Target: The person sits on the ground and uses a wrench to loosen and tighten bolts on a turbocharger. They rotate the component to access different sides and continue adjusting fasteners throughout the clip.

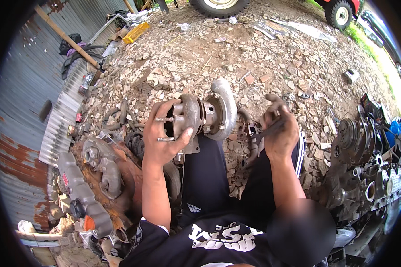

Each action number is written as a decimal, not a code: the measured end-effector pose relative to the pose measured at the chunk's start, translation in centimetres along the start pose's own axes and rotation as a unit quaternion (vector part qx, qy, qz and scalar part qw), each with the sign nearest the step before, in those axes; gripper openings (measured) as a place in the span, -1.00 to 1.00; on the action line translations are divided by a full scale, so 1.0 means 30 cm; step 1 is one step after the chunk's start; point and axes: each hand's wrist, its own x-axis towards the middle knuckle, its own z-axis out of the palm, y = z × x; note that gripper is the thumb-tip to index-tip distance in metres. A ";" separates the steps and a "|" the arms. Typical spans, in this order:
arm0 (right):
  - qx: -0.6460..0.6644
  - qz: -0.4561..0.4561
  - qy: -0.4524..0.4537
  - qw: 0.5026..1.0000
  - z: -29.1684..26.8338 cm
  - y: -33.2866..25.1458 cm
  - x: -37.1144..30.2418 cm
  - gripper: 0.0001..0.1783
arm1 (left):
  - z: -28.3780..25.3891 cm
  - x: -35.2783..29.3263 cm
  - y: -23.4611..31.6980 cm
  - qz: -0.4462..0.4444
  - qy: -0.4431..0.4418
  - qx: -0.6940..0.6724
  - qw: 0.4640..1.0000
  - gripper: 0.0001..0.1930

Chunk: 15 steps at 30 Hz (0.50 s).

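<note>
At centre, above stony ground (182, 60) | turbocharger (213, 117), long axis nine-to-three | left hand (154, 141), nearer, wraps wide around its nine-o'clock housing (191, 111) | right hand (281, 133), half-curled, seemingly empty, hovers apart at three o'clock

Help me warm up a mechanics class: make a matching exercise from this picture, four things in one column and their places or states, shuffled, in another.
Things:
1. turbocharger
2. yellow crate
3. wooden pole
4. right hand

Places or states:
A. slanting in front of the corrugated metal wall
B. raised, apart from what the other hand grips
C. on the stony ground, left of the large tyre
D. gripped by the left hand

Pairs: 1-D, 2-C, 3-A, 4-B
</note>
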 end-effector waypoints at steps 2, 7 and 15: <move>-0.016 -0.088 0.048 0.995 -0.003 -0.014 -0.006 -0.63 | 0.007 0.001 0.027 -0.036 0.000 0.006 0.999 -0.36; -0.071 -0.055 0.001 0.996 0.021 -0.027 -0.087 -0.51 | 0.025 -0.045 0.065 -0.074 0.028 0.017 0.997 -0.32; -0.191 -0.077 -0.057 0.977 0.007 0.064 -0.140 -0.54 | 0.040 -0.076 0.090 -0.087 0.035 0.037 0.995 -0.26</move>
